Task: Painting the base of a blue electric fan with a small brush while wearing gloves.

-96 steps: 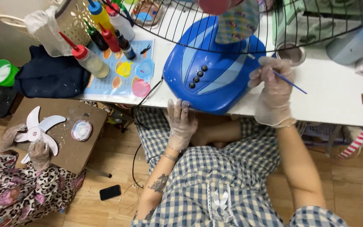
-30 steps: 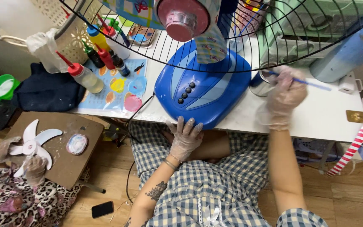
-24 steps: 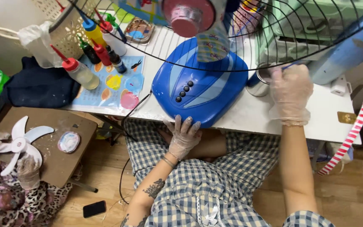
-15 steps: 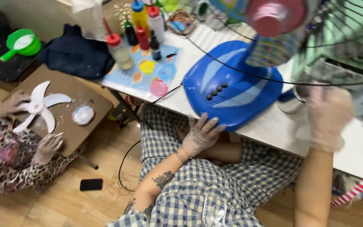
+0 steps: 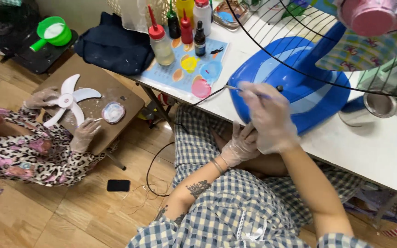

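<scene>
My right hand (image 5: 269, 117), in a clear glove, holds a thin paintbrush (image 5: 237, 88) whose tip points left toward the paint sheet (image 5: 189, 69) with its yellow, blue and pink blobs. The hand hovers over the front of the blue fan base (image 5: 295, 92) on the white table (image 5: 373, 151). My left hand (image 5: 240, 147), also gloved, rests below the table edge against my knee, fingers spread and holding nothing. A metal cup (image 5: 375, 108) stands to the right of the fan base.
Paint bottles (image 5: 161, 41) stand at the back of the sheet. The black wire fan grille (image 5: 327, 55) arcs overhead. At left, another person's gloved hands work on a white fan blade (image 5: 67, 101) on a low brown board. A phone (image 5: 118, 185) and a cable lie on the wooden floor.
My right hand has moved with the brush from the metal cup on the right leftward across the fan base toward the paint sheet. The view swung left and down. My left hand stayed put.
</scene>
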